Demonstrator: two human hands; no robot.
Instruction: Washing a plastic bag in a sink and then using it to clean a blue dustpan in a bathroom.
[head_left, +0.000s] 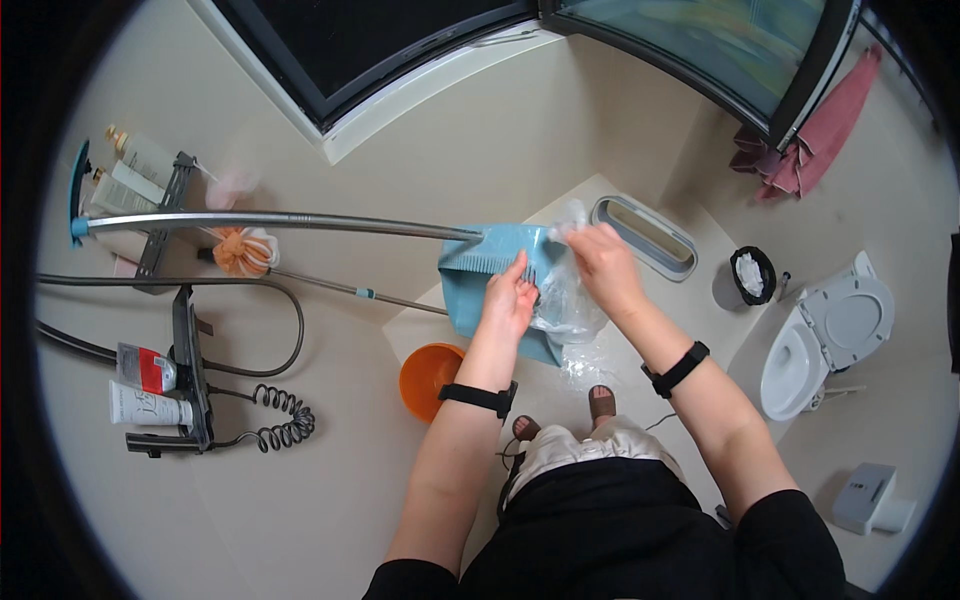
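My right hand (606, 270) grips a bunched clear plastic bag (571, 304) that hangs from its fingers over the dustpan. My left hand (512, 298) is beside the bag, thumb raised and fingers loosely curled, with nothing plainly held between them. Below both hands is a light blue dustpan (469, 289) with a row of comb teeth. A long metal pole (285, 220) reaches from the dustpan to a blue crosspiece at far left. Shiny clear plastic (589, 367) shows by the dustpan's right edge, near my feet.
An orange bucket (429, 379) stands left of my feet. At right are a black-lined waste bin (750, 281) and a toilet (799, 367) with its lid raised. A grey oblong container (649, 240) lies by the wall. Wall shelves (166, 217) hold bottles; an open window sash (697, 52) juts inward.
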